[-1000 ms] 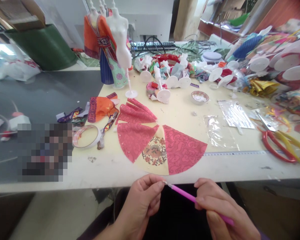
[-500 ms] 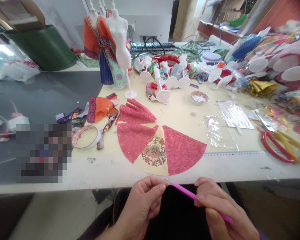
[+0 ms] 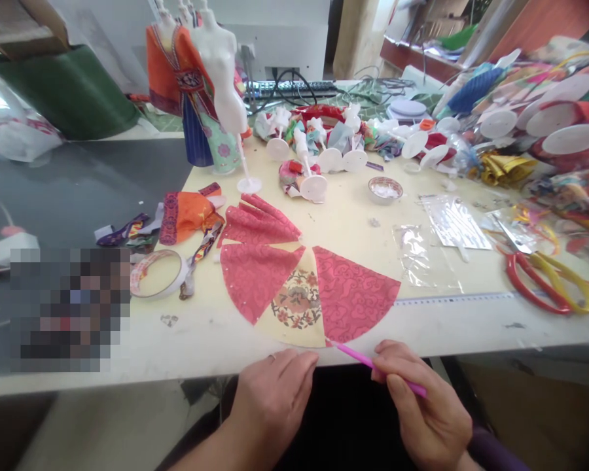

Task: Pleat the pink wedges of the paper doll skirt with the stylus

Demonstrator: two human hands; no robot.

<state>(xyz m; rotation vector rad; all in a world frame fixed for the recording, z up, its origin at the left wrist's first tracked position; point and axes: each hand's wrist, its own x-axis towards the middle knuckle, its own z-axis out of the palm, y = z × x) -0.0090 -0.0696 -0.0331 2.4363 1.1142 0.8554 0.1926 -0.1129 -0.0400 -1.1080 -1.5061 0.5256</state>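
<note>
A slim pink pen-like stick (image 3: 356,357) is gripped in my right hand (image 3: 422,399), fingers closed round its shaft. Its pale tip touches the lower corner of the right-hand red patterned fabric panel (image 3: 358,294), by the seam with the cream panel. My left hand (image 3: 277,392) lies palm down at the table edge, fingers stretched out side by side, just below the cream floral panel (image 3: 294,301). Left of that panel is another red panel (image 3: 260,275), with tiny light dots on it. Above it lies a gathered red piece (image 3: 260,219).
A tape roll (image 3: 158,275) and orange doll clothing (image 3: 189,216) lie left. Dressed and bare mannequins (image 3: 223,72) stand behind. A small bowl (image 3: 385,190) with white bits, clear bags (image 3: 427,255), a ruler (image 3: 451,300) and red-and-yellow-handled scissors (image 3: 537,281) are right.
The stick's tip has moved from my left fingertips up to the fabric corner. My left hand has gone from a pinch to lying palm down. The view has shifted slightly right.
</note>
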